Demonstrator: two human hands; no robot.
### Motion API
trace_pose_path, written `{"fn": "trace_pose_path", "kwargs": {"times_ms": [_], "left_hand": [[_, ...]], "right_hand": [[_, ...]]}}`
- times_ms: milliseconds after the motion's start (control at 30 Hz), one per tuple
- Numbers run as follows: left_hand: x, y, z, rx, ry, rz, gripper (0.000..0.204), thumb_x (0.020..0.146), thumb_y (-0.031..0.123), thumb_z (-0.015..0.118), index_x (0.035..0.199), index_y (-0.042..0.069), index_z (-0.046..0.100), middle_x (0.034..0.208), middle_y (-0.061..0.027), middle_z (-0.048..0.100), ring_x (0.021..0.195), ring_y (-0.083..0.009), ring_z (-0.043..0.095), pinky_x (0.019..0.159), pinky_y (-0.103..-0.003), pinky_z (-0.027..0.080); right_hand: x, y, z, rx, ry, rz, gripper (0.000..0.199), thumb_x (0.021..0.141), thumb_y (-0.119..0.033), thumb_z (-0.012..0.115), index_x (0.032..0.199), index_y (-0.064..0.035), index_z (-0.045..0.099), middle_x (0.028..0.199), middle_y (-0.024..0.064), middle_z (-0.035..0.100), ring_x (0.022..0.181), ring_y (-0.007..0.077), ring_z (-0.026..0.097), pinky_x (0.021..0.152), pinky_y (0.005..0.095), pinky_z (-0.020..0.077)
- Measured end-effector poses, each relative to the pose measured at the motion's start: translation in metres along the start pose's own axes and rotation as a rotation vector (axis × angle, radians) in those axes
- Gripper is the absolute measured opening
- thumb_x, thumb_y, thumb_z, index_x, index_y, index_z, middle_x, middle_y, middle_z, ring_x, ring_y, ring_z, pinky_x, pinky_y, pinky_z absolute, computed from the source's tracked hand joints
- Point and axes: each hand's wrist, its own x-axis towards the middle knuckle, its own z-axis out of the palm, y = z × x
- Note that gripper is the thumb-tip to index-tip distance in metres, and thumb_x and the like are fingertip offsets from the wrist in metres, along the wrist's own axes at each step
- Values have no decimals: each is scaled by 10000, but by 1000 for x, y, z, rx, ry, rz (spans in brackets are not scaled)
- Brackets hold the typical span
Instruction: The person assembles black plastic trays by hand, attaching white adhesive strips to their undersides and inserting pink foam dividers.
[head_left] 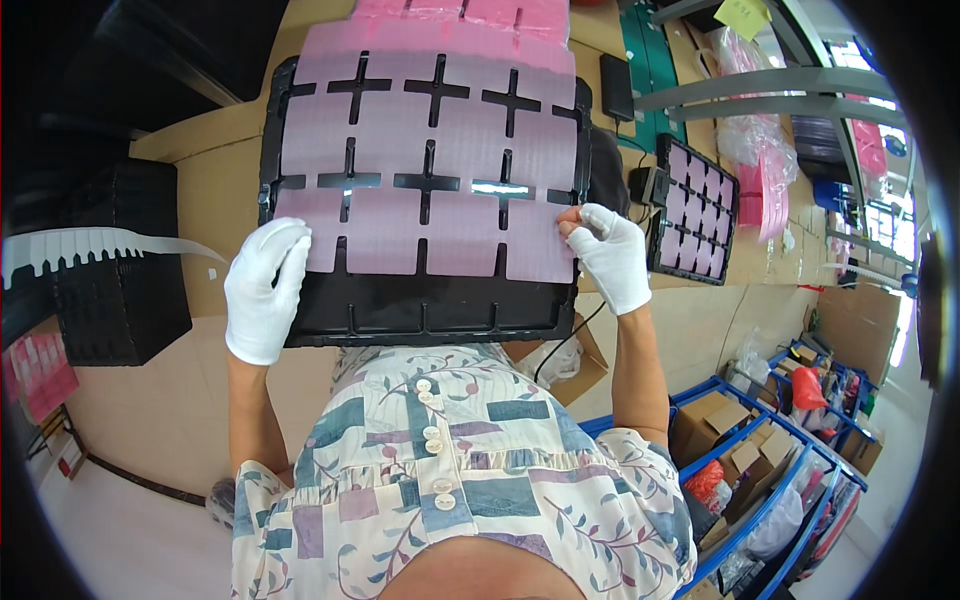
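A pink foam sheet (465, 218) with cross-shaped cutouts lies over a black plastic tray (455, 305) in front of me; black shows through the cutouts. Its far part reaches past the tray's far edge, while the tray's near strip is uncovered. My left hand (266, 290), in a white glove, has its fingers closed at the sheet's left near corner; the fingertips are partly hidden. On the opposite side my right hand (612, 258), gloved with some bare fingertips, pinches the sheet's right edge near the near corner.
More pink foam sheets (480, 10) lie beyond the tray. A second tray (694, 210) with pink pieces sits right, near a black adapter (648, 186) with cables. Stacked black trays (125, 265) stand left. A blue rack (760, 440) with cartons is behind on the right.
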Motion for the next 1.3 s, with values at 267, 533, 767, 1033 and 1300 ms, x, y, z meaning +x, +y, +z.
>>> {"fn": "trace_pose_path", "kwargs": {"times_ms": [267,533,767,1033,1300], "left_hand": [[-28,12,-6,53,-29,-11,146,847,-1,682,993,3,668,1023,-138,682,935,-295,648,838,-351,513],[-47,9,-2,165,-57,51,179,831,-2,697,1007,19,666,1021,-129,676,919,-294,639,828,-361,512],[-57,8,-3,137,-44,51,184,819,-16,704,995,19,664,1010,-126,675,906,-296,637,799,-354,515],[-57,13,-2,161,-40,41,145,818,4,699,959,17,664,977,-126,671,875,-303,630,781,-366,508],[-54,16,1,167,-57,13,102,820,33,698,916,44,665,951,-91,669,844,-289,617,752,-365,503]], "right_hand": [[-28,1,8,-140,23,-59,117,855,-42,690,953,21,698,717,5,620,665,44,530,613,218,453],[-42,9,15,-224,91,-120,112,828,-53,701,931,-9,704,727,77,645,607,106,557,601,245,468],[-46,10,15,-300,52,-135,96,815,-74,690,903,-39,704,744,100,651,595,156,587,593,273,480],[-48,7,16,-357,19,-141,90,814,-75,692,899,-46,699,750,103,645,602,180,597,598,283,482],[-53,9,17,-412,67,-153,100,816,-61,696,914,-43,692,748,80,630,602,162,572,599,278,476]]}}
